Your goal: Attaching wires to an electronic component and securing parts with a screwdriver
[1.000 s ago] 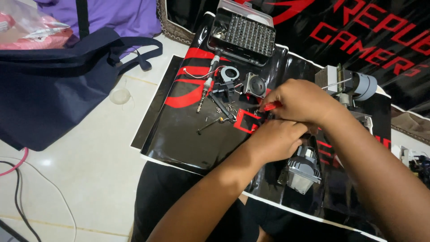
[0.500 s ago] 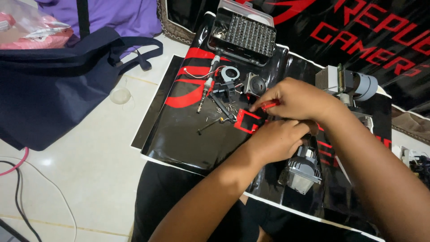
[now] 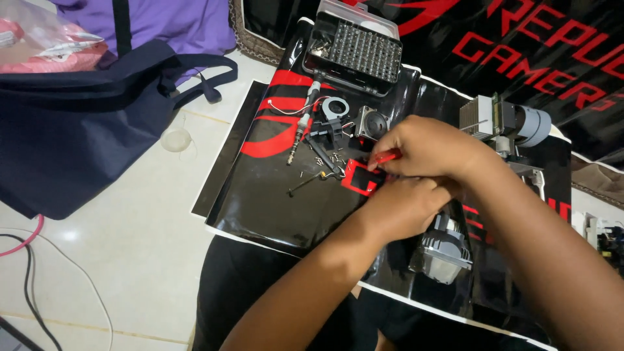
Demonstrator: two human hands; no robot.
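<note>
My right hand (image 3: pixel 432 148) is closed around a thin red-handled tool (image 3: pixel 385 157), whose tip points down-left at a small red frame (image 3: pixel 357 177) on the black and red mat (image 3: pixel 273 195). Just below it, touching it, my left hand (image 3: pixel 403 209) curls over the top of a grey finned metal module (image 3: pixel 445 250). What lies under the fingers is hidden. Loose screws (image 3: pixel 327 158) and a small dark rod (image 3: pixel 305 183) lie just left of both hands.
An open case of screwdriver bits (image 3: pixel 356 49) sits at the mat's far end. Near it lie a driver handle (image 3: pixel 304 123), a ring-shaped part (image 3: pixel 336 107) and a round black part (image 3: pixel 372 122). A heatsink assembly (image 3: pixel 504 120) stands right. A dark bag (image 3: pixel 71 130) and cables (image 3: pixel 29 273) lie left.
The red tool and my right hand have shifted a little to the left and down. My left hand stays on the grey module.
</note>
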